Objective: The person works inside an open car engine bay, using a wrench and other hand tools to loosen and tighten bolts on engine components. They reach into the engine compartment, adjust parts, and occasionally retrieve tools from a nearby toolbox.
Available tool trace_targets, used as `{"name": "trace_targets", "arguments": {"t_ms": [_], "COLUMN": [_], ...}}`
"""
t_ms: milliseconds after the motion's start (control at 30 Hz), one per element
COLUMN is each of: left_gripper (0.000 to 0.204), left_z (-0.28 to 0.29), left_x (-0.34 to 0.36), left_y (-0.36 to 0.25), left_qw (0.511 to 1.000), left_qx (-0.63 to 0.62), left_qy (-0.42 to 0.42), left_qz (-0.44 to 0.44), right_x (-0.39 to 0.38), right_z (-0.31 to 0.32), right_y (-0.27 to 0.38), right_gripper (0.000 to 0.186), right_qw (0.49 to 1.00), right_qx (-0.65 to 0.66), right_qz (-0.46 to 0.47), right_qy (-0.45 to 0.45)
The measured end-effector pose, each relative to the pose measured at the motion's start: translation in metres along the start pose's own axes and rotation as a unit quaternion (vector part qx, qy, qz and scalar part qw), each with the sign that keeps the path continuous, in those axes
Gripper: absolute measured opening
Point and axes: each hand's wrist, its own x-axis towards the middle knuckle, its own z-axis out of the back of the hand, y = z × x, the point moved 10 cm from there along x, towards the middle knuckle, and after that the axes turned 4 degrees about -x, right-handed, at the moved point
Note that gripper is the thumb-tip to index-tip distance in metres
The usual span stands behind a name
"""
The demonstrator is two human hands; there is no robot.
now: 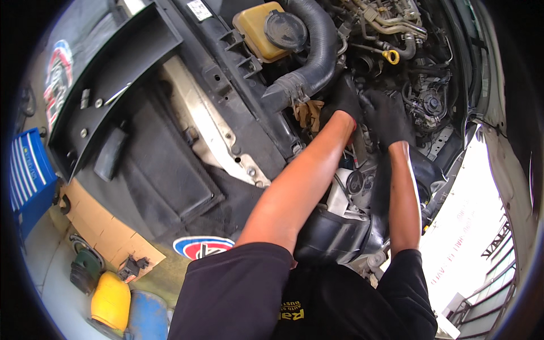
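Both my hands wear black gloves and reach down into an engine bay. My left hand (pixel 343 97) is deep beside the thick black hose (pixel 320 54), and its fingers are lost among dark parts. Close by on the right, my right hand (pixel 389 118) looks curled, its fingertips bent toward the left hand; what they grip, if anything, is hidden. Below the wrists a white plastic reservoir (pixel 338 195) sits near a round dark cap (pixel 355 181). A piece of brown paper or cardboard (pixel 309 115) is tucked under the hose, left of my left hand.
A yellowed tank (pixel 255 28) with a black cap stands by the hose. A yellow dipstick ring (pixel 391 56) rises from the engine. On the covered front, a black tray-like trim (pixel 139 42) holds small metal parts. A yellow container (pixel 110 300) and blue drum (pixel 148 317) stand lower left.
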Motion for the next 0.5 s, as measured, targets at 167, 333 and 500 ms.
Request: {"name": "trace_targets", "arguments": {"t_ms": [167, 333, 500], "left_gripper": [0.036, 0.044, 0.044], "left_z": [-0.024, -0.02, -0.003], "left_x": [0.021, 0.044, 0.056], "left_y": [0.016, 0.017, 0.024], "left_qw": [0.93, 0.987, 0.961], "left_qx": [-0.366, 0.017, 0.195], "left_qy": [0.004, -0.027, -0.072], "left_qz": [-0.03, -0.159, -0.185], "right_x": [0.041, 0.059, 0.07], "right_z": [-0.012, -0.03, -0.042], "right_y": [-0.013, -0.018, -0.013], "right_gripper": [0.029, 0.031, 0.034], "right_qw": [0.999, 0.997, 0.99], "right_qx": [-0.034, -0.05, -0.07], "right_qz": [0.022, 0.046, 0.082], "right_qy": [0.003, -0.034, -0.091]}}
